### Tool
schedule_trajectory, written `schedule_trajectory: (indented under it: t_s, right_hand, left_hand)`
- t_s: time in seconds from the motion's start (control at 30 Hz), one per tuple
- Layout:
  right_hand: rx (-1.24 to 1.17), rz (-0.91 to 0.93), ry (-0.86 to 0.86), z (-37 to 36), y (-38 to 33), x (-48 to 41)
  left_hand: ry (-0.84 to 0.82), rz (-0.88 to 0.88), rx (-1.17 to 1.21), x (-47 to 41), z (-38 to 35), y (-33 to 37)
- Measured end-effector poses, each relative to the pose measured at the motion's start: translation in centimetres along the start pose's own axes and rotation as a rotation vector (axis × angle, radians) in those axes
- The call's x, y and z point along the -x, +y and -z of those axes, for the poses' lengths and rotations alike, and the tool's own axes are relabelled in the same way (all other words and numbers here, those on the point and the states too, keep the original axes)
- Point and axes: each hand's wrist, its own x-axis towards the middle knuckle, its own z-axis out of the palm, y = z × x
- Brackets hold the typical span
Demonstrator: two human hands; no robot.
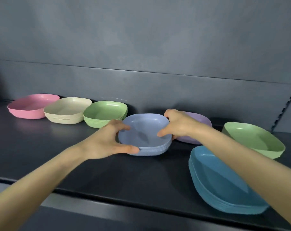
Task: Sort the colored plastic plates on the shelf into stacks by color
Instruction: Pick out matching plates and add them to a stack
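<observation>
Periwinkle plates (146, 130) are sitting nested in one stack at the middle of the dark shelf (74, 147), and both hands are grasping them. The left hand (106, 140) is clasping the stack's eight o'clock corner, with the thumb lying along the near edge and the fingers curling over the rim toward ten o'clock. The right hand (178, 124) is gripping the three o'clock side, with the thumb resting inside the top plate and the fingers hooking round the one o'clock corner.

From the stack's ten o'clock, a row is running leftward along the grey back panel (141, 47). The green stack (104, 114) is standing just beside it, then the cream stack (67, 110), then the pink stack (33, 105), all close side by side. At two o'clock a lilac plate (198, 120) is lying partly hidden behind the right hand. Farther out at three o'clock a pale green plate (253, 139) is sitting alone. At five o'clock the teal stack (221, 180) is resting near the shelf's front edge, partly under the right forearm.
</observation>
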Motion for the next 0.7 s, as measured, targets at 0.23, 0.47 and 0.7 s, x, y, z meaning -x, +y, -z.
schedule_trajectory:
  t_s: [0.23,0.47,0.7]
  right_hand:
    - [-0.033,-0.055,0.052,-0.7,0.0,1.0]
    - [0.180,-0.063,0.245,1.8,3.3,2.3]
    - [0.235,-0.043,0.096,1.5,4.8,1.5]
  left_hand:
    - [0.005,-0.150,-0.168,-0.5,0.0,-1.4]
    - [-0.006,-0.491,-0.460,-0.6,-1.2,-0.1]
    - [-0.060,-0.491,-0.456,-2.1,-2.0,0.8]
